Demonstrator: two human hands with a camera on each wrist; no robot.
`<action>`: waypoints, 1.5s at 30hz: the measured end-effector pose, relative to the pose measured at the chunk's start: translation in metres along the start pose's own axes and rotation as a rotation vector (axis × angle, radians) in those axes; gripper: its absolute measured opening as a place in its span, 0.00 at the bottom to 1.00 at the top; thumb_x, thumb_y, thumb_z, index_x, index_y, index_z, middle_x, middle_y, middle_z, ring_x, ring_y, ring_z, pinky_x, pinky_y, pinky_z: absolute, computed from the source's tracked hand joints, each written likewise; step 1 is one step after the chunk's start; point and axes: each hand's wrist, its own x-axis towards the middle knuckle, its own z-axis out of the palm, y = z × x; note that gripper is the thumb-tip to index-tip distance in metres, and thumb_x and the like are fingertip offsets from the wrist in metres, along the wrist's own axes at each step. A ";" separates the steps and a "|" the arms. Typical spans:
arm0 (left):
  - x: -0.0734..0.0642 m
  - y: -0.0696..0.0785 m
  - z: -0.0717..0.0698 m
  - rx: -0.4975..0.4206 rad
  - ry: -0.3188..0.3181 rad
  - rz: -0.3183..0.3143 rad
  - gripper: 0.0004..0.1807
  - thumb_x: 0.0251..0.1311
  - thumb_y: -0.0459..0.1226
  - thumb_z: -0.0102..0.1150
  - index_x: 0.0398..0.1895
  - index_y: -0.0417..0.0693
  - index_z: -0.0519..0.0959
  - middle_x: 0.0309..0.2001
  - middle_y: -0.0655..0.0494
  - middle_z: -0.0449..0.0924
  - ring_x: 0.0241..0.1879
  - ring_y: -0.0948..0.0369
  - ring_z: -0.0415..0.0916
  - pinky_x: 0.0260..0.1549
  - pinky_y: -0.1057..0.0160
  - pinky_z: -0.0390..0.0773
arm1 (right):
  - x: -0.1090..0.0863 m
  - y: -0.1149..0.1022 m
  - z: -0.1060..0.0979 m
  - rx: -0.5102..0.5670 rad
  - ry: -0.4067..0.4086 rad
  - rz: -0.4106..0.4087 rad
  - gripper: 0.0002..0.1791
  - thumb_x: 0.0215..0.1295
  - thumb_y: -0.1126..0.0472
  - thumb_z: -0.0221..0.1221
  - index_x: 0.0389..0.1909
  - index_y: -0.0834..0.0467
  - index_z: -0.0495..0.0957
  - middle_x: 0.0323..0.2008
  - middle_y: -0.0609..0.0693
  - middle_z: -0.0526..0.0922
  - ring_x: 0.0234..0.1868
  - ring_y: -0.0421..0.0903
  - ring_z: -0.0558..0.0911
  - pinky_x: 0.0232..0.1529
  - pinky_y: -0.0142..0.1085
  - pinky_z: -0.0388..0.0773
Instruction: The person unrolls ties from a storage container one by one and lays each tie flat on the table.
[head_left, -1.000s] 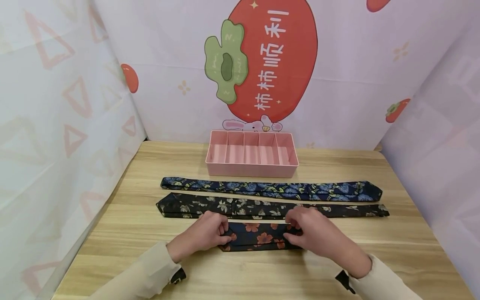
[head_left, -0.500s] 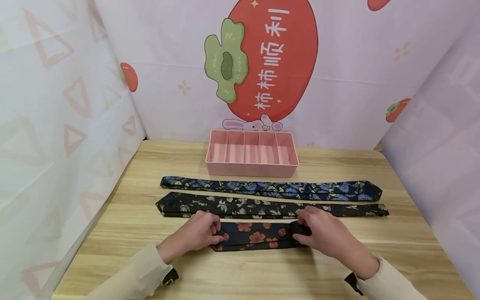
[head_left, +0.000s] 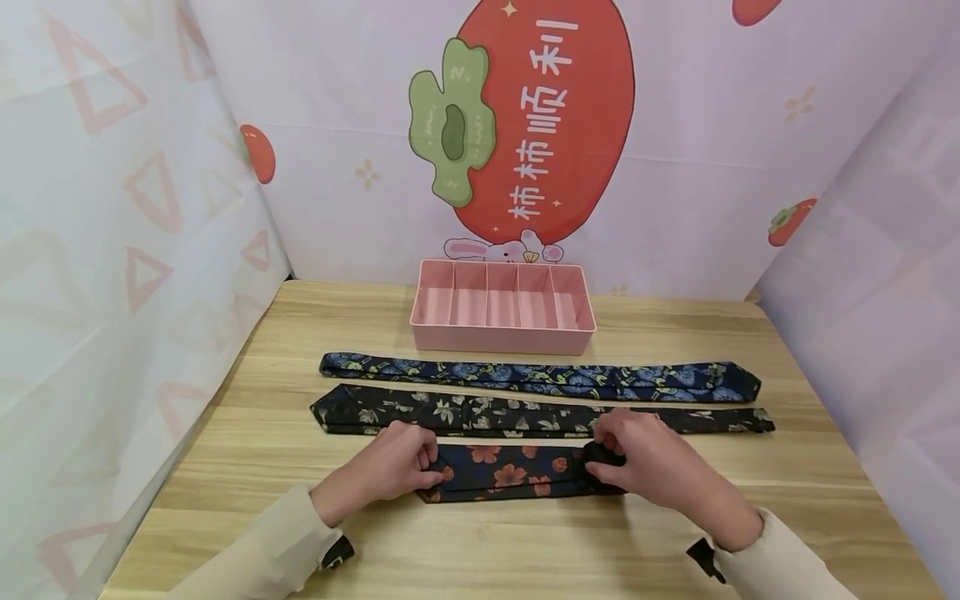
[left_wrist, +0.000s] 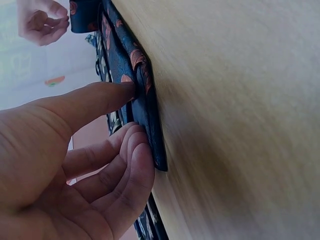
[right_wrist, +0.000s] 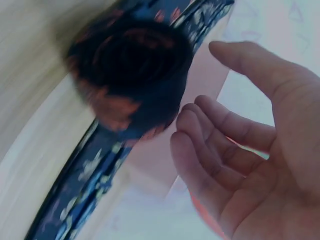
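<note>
A dark navy necktie with orange flowers [head_left: 510, 473] lies across the table's front, its right end wound into a roll [right_wrist: 132, 75]. My left hand [head_left: 388, 467] holds the flat pointed end, thumb and fingertips on the cloth in the left wrist view. At the roll is my right hand [head_left: 660, 462], fingers loosely bent. In the right wrist view its thumb [right_wrist: 240, 55] stands apart from the roll and the fingertips lie close to its side; contact is unclear. Just behind lies a black necktie with cream flowers [head_left: 487, 415], partly hidden by the right hand. Farther back is a blue-flowered necktie [head_left: 540, 379].
A pink box with several compartments [head_left: 502, 340] stands at the back of the wooden table [head_left: 495, 554]. Printed cloth walls [head_left: 330, 208] rise behind and at both sides.
Both hands have moved apart: the left hand slid left with the tie's pointed end, the right hand moved right. More of the orange-flowered tie and its dark roll now shows.
</note>
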 end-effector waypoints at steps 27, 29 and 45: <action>-0.019 -0.026 -0.020 -0.018 -0.019 -0.025 0.11 0.57 0.37 0.79 0.28 0.51 0.82 0.24 0.66 0.80 0.24 0.73 0.75 0.27 0.70 0.77 | -0.017 0.030 0.001 0.023 -0.038 0.110 0.15 0.57 0.55 0.77 0.32 0.52 0.78 0.27 0.40 0.76 0.26 0.33 0.71 0.28 0.31 0.72; -0.018 -0.026 -0.020 -0.020 -0.020 -0.023 0.11 0.57 0.37 0.79 0.28 0.51 0.82 0.24 0.66 0.80 0.25 0.73 0.75 0.27 0.71 0.77 | -0.015 0.027 -0.001 0.017 -0.036 0.102 0.15 0.57 0.55 0.78 0.32 0.51 0.79 0.26 0.40 0.76 0.26 0.33 0.70 0.29 0.31 0.72; -0.021 -0.028 -0.024 -0.009 -0.043 -0.037 0.12 0.57 0.39 0.79 0.27 0.53 0.81 0.24 0.69 0.80 0.25 0.75 0.75 0.46 0.54 0.83 | -0.001 0.000 0.021 -0.208 0.077 -0.065 0.13 0.58 0.56 0.78 0.34 0.52 0.82 0.33 0.43 0.79 0.30 0.35 0.72 0.27 0.30 0.73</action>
